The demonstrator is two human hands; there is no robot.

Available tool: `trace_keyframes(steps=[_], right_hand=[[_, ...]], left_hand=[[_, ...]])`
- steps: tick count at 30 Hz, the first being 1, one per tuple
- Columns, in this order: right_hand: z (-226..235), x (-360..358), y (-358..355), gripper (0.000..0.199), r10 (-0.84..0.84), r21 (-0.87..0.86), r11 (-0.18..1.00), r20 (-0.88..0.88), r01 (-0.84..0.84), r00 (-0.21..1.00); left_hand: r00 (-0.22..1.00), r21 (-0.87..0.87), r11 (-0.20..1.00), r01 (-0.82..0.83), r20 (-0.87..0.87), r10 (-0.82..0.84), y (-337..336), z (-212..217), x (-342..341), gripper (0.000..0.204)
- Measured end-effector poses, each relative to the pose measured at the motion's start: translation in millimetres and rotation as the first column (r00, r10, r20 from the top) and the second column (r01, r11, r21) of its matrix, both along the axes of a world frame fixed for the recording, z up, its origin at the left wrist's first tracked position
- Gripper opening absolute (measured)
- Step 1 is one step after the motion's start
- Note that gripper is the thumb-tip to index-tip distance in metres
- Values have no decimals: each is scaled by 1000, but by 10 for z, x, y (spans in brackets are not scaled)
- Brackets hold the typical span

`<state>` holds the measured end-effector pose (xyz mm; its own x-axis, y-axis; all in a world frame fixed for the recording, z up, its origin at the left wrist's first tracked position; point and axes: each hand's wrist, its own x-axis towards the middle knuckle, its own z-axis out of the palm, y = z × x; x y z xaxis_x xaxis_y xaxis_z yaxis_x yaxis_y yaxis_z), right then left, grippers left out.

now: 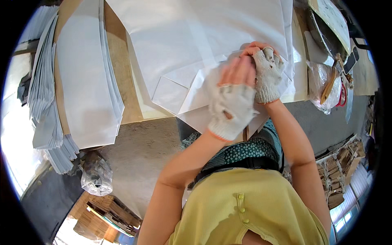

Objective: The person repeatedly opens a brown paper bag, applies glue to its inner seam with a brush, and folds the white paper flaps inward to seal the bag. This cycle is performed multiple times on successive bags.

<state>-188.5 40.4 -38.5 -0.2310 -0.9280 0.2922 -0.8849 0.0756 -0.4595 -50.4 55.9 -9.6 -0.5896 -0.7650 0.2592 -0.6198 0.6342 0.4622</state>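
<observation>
A large white paper sheet (pixel 171 36) lies across the table in front of me, with folded flaps (pixel 173 92) at its near edge. My left hand (pixel 234 100), in a worn white fingerless glove, is over these folds with its fingers stretched out and blurred by motion. Beside it, my right hand (pixel 267 71), in a similar glove with holes, rests on the paper near its right side. The right fingers are curled toward the left hand, and whatever they hold, if anything, is hidden. The two hands touch or overlap slightly.
Stacked white paper sheets (pixel 83 77) and fanned grey-white folded papers (pixel 44 81) line the left. On the right are a clear plastic bag (pixel 324 85), red-handled scissors (pixel 342 96) and a phone (pixel 351 60). Cardboard bundles (pixel 339 169) stand below right; another plastic bag (pixel 96 173) hangs below left.
</observation>
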Motion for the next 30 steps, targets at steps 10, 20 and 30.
trace_keyframes(steps=[10,20,30], right_hand=[[85,283,196,52,523,51,853,-76,-520,849],[208,125,290,64,433,154,897,-121,-414,893],[145,191,197,57,533,87,845,-68,-528,843]], left_hand=[[956,83,980,-180,248,155,-80,0,738,71],[993,53,993,-101,69,97,-9,-8,560,64],[993,60,996,-69,99,62,-72,-1,616,75]])
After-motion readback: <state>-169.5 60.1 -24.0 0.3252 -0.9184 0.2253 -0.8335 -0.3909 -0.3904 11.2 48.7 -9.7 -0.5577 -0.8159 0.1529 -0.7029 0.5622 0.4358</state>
